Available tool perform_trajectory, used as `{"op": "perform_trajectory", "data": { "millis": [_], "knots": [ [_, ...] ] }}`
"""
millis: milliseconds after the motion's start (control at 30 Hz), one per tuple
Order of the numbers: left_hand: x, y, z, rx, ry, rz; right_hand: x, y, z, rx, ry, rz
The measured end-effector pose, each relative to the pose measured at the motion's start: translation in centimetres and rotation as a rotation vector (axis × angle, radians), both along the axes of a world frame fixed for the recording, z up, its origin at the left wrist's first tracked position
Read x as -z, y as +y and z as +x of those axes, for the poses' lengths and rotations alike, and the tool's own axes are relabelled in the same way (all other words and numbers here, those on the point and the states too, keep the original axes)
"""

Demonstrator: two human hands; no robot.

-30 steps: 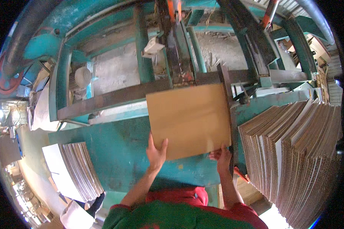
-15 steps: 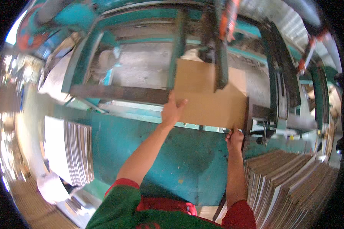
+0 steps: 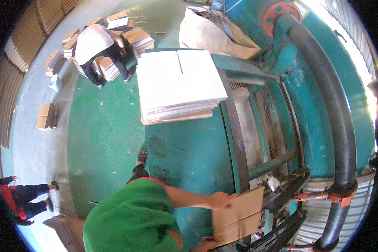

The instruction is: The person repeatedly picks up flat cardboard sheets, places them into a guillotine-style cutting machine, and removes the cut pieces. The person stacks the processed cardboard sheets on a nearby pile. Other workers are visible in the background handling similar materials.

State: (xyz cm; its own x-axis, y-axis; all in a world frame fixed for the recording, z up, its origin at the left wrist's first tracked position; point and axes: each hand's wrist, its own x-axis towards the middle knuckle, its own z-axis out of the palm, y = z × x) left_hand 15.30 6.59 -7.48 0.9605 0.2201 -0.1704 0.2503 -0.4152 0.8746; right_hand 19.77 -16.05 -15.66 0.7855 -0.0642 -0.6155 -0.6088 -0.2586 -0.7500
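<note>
A brown cardboard sheet (image 3: 238, 217) with a crease across it lies over the edge of the teal machine at the lower right, slightly blurred. My left hand (image 3: 222, 200) grips its edge at the corner nearest the stack. At the bottom of the view my right hand (image 3: 206, 244) is at the sheet's near corner; it is smeared and mostly cut off, so its fingers cannot be made out. On the teal machine table (image 3: 185, 147), beyond my left arm, sits a tall stack of white-faced cardboard sheets (image 3: 176, 80) with slots cut in the top one.
Dark metal bars (image 3: 281, 201) and a thick black pipe (image 3: 338, 105) flank the sheet on the right. A large pale sack (image 3: 214, 35) stands behind the stack. On the floor, a person (image 3: 98, 44) bends over cardboard bundles; another person (image 3: 27, 199) is at the far left.
The view has swung far to the left, bringing the white stack, floor and other people into sight. Both hands remain at the cardboard sheet's edge.
</note>
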Motion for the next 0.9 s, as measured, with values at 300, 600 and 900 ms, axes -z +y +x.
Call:
{"op": "perform_trajectory", "data": {
  "millis": [300, 600, 900],
  "knots": [
    [-20.8, 20.3, -20.2, -0.453, -1.040, 0.634, -7.8, 31.3, -7.8, -0.921, -0.235, 0.206],
    [-14.4, 32.0, -36.0, -1.051, -0.279, 0.238, -12.1, 53.7, -14.3, -1.179, -0.387, 0.106],
    [-6.2, 33.8, -34.5, -1.077, -0.225, 0.228, -11.5, 58.6, -7.9, -1.098, -0.424, 0.014]
  ]
}}
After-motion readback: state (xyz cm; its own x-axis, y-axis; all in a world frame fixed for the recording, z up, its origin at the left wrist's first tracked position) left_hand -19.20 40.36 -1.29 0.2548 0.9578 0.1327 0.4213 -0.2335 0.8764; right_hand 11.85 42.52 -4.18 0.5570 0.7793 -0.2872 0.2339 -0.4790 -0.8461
